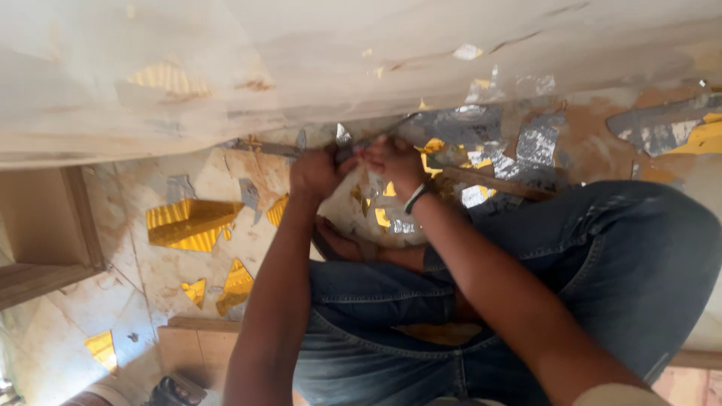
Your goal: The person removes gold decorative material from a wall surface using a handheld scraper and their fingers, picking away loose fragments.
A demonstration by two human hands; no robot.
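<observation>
My left hand [314, 171] and my right hand [392, 162] are close together at the lower edge of a large pale board [316, 68] that stands on its edge in front of me. Both hands pinch a thin strip of silver foil [347, 147] stuck along that edge. My right wrist wears a dark band [415, 198]. A crumpled pale sheet with gold and silver bits [376, 218] lies just under my hands, above my foot. I squat, with my knees in blue jeans [602, 256] below.
Torn silver foil pieces [526, 150] and gold foil scraps [188, 224] are stuck over the tiled floor. A wooden frame [83, 218] stands at the left. A wooden slat [489, 182] runs along the floor to the right of my hands.
</observation>
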